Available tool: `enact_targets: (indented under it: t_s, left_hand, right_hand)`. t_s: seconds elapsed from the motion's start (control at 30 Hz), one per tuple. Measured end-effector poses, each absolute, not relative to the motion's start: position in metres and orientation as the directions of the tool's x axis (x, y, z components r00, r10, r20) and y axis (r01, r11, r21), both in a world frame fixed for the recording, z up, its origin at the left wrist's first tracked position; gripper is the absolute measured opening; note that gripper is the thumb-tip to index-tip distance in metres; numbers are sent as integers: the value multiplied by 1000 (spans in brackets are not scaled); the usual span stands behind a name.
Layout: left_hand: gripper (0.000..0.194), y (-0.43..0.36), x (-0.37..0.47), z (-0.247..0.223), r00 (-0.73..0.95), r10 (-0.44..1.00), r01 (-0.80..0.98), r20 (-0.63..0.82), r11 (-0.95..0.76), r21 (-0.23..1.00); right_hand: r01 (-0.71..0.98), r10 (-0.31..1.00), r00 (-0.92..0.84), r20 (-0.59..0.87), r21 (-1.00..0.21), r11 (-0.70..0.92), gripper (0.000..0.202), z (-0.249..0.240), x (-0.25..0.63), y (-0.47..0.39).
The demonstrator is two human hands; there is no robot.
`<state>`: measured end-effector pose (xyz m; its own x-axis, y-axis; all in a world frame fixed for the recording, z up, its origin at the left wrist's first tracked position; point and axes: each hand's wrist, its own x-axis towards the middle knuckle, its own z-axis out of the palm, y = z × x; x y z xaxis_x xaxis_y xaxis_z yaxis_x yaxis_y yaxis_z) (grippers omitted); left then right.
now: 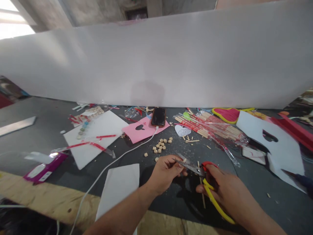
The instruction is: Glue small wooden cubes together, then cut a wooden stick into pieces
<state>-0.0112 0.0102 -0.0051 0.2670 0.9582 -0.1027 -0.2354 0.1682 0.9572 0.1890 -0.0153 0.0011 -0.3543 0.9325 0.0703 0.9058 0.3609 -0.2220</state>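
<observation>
My right hand (pixel 222 186) is wrapped around a pair of scissors (pixel 189 165) with one red and one yellow handle. A thin wooden stick (pixel 203 199) hangs down by the fingers of that hand. The blades are parted and point left, close to my left hand (pixel 165 171). Its thumb and fingers are pinched on a small pale wooden piece (pixel 185 160) at the blades; the fingers partly hide it. Several small wooden clusters (pixel 161 145) lie just beyond my left hand. Short cut stick pieces (pixel 192 141) are scattered past the scissors.
A phone (pixel 158 117) with a white cable (pixel 114 160) rests on pink paper (pixel 134 133). Bundled chopsticks (pixel 220 127) in plastic lie at the back right, near cut white paper (pixel 285 153). White sheets (pixel 122 178) and a purple glue gun-like object (pixel 46 168) are at left.
</observation>
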Motion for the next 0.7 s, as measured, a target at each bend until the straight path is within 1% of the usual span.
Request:
enact_targets:
  t_s: [0.23, 0.47, 0.6, 0.7]
  left_hand:
    - [29, 9, -11, -11, 274, 958, -248, -80, 151, 957]
    - [21, 9, -11, -12, 226, 973, -269, -44, 106, 957]
    - [19, 11, -10, -11, 181, 983, -226, -21, 63, 972]
    - [16, 11, -9, -11, 179, 984, -180, -11, 44, 983]
  right_hand:
    - [884, 919, -378, 112, -250, 395, 34, 2, 188, -20]
    - [898, 932, -348, 100, -249, 362, 39, 1, 185, -22]
    - [908, 942, -330, 64, -252, 335, 38, 1, 186, -19]
    - [919, 948, -314, 60, -232, 319, 40, 1, 186, -16]
